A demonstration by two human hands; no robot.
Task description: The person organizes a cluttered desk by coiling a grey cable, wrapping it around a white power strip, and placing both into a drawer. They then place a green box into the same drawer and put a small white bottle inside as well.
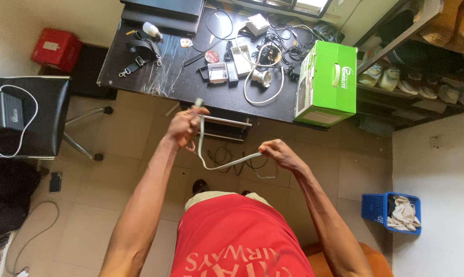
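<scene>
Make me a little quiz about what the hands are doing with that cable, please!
1. True or false: the left hand grips the white cable near its plug end.
2. Where does the green box stand? A) on the floor, B) at the right end of the dark desk, C) on the chair.
3. What does the right hand pinch with its fingers?

Key
1. True; the plug sticks up above the fist.
2. B.
3. The same white cable, which sags in a loop between both hands.
</scene>
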